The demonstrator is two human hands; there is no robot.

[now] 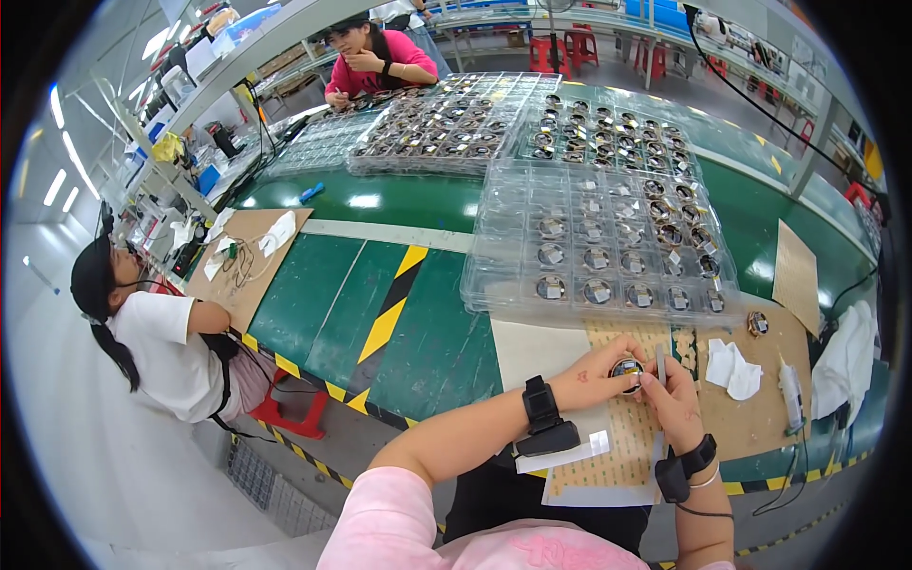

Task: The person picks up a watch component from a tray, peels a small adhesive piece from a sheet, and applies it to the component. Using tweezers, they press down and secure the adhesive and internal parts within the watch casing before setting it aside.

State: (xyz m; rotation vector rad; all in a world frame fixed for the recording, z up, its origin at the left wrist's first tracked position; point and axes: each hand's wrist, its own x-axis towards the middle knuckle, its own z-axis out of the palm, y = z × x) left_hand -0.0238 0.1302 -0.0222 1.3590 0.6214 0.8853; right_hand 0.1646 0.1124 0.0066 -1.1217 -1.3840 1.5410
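Note:
Near the front edge of the table, my left hand [600, 372] is closed round a small round electronic part [626, 367], dark with a metallic rim and a pale patch on its face. My right hand [676, 404] is closed too, its thumb and fingertip against the right edge of that part. A thin grey strip-like piece [661, 359] sticks up from between the right fingers; its kind cannot be made out. Beneath both hands lies a sheet of tan backing paper [598, 465] with rows of small stickers. A white strip [562, 452] rests by my left wrist.
Clear plastic trays [508, 256] of similar round parts stand ahead. At right are a loose round part [757, 324], white cloths [731, 369], a glue-gun-like tool [790, 397] with a cord, and brown cardboard [760, 427]. Co-workers sit at left [171, 351] and far side [389, 62].

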